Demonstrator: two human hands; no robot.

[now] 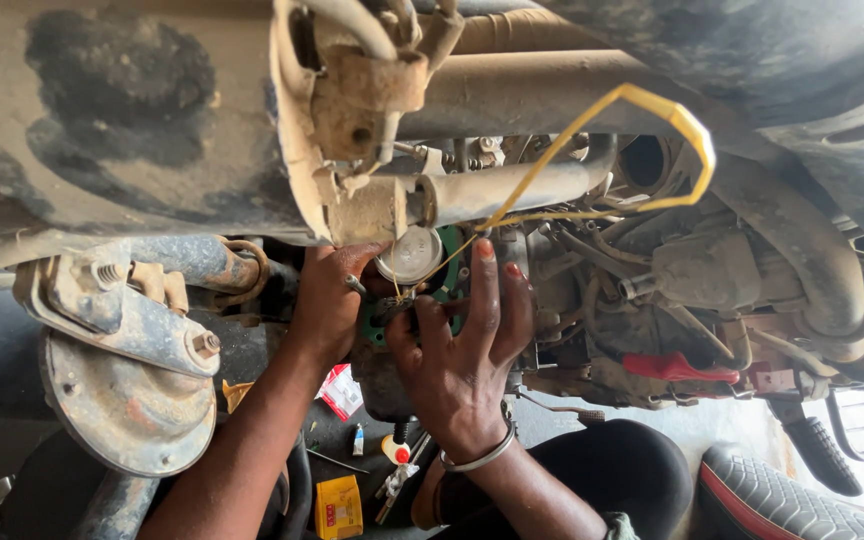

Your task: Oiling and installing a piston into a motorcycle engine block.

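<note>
— Head view looks straight up into the underside of a dusty engine bay. See where the left hand (327, 300) is?

— Yes, pressed up against the round silvery cap (412, 253), fingers curled behind it and thumb at its lower edge. Whether it actually grips the cap I cannot tell; the fingers are hidden.

— And the right hand (462, 350)?

— Just beside the left one, fingers spread fairly wide and stretched upward, fingertips resting on the green gasket (449, 270) that sits right behind the cap. Its thumb pinches a small dark part against the gasket's lower edge; what the part is, I cannot make out. There is a metal bangle (479, 459) on that wrist.

— The yellow wire (652, 100)?

— It starts between the two hands, runs up past the right fingertips and loops out well above and beyond them.

— Anything else close by?

— A rusty horn disc (132, 400) hangs out past the left forearm. Below the wrists, on the floor, lie a small yellow box (338, 507), a red and white packet (340, 392) and some pliers (397, 480). A red clip (677, 367) sits beyond the right hand, and a ribbed foot peg (772, 500) lies further out.
</note>
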